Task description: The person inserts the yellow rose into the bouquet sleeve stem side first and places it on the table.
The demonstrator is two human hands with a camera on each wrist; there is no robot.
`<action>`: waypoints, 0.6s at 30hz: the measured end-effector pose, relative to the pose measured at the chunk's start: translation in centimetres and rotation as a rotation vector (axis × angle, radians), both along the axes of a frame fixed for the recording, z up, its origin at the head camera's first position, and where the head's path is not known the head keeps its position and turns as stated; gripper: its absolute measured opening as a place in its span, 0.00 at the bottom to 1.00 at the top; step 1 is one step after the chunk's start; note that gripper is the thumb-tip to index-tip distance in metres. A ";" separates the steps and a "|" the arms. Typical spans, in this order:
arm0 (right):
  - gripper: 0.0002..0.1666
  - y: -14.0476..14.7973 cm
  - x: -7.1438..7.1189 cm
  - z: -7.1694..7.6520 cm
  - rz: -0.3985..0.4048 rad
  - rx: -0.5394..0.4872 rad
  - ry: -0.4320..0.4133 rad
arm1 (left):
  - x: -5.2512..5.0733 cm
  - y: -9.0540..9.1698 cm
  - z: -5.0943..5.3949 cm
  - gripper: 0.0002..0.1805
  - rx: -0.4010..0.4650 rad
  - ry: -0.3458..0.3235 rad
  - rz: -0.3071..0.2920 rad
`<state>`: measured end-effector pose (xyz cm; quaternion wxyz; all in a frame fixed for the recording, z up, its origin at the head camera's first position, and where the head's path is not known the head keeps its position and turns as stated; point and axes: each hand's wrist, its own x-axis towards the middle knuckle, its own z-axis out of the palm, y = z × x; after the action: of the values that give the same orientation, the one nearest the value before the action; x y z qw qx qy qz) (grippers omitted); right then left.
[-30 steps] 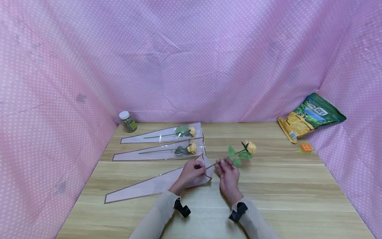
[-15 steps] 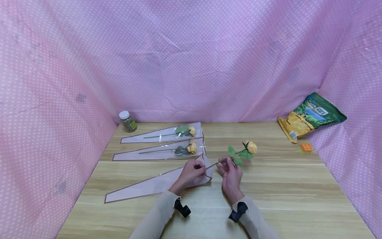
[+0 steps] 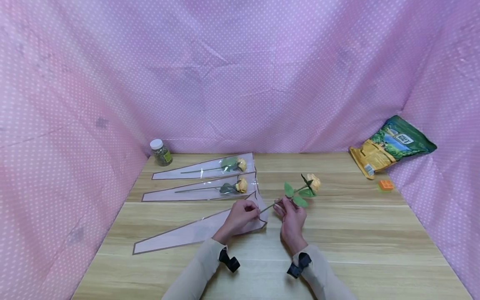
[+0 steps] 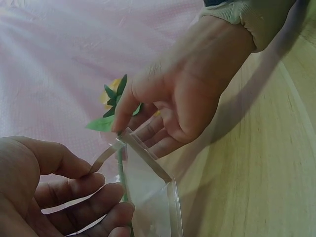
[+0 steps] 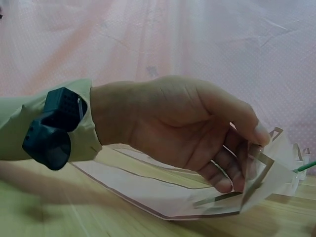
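My left hand (image 3: pixel 240 216) pinches the mouth edge of a flower sleeve (image 3: pixel 180 232), a long tapered wrapper with a brown border. In the left wrist view, thumb and forefinger hold this edge (image 4: pixel 106 155) lifted. My right hand (image 3: pixel 293 221) pinches the stem of a yellow rose (image 3: pixel 313 182) with green leaves (image 3: pixel 299 201), just right of the mouth. The stem (image 4: pixel 122 177) runs down inside the sleeve; in the head view its lower end is hidden by the left hand. The right wrist view shows the left hand (image 5: pixel 182 128) and part of the green stem (image 5: pixel 307 167).
Two sleeves (image 3: pixel 165 176) (image 3: pixel 159 196), each with a yellow rose inside, lie behind on the wooden table (image 3: pixel 356 258). A white-capped jar (image 3: pixel 161 153) stands at the back left. At the right are a green and yellow bag (image 3: pixel 393 143) and an orange block (image 3: pixel 386 185).
My right hand has shifted slightly right along the stem, nearer the leaves. The rose head moved a little right, then back left and up. The left hand stays at the sleeve's mouth.
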<state>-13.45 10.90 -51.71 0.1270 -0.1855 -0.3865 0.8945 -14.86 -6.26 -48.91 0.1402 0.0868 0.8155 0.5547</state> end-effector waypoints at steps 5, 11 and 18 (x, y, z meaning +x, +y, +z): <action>0.09 -0.6 0.1 0.0 -0.023 0.008 -0.017 | 0.1 0.2 0.2 0.07 0.013 0.010 -0.002; 0.10 -1.3 0.3 -0.2 -0.028 0.055 -0.023 | -0.1 0.3 0.3 0.07 0.035 0.019 -0.011; 0.08 -1.8 0.6 -0.2 -0.040 0.094 -0.031 | -0.1 0.3 0.6 0.08 0.025 0.035 -0.012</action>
<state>-12.87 9.07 -51.88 0.1473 -0.2006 -0.4263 0.8697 -14.97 -5.95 -48.32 0.1280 0.1031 0.8102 0.5626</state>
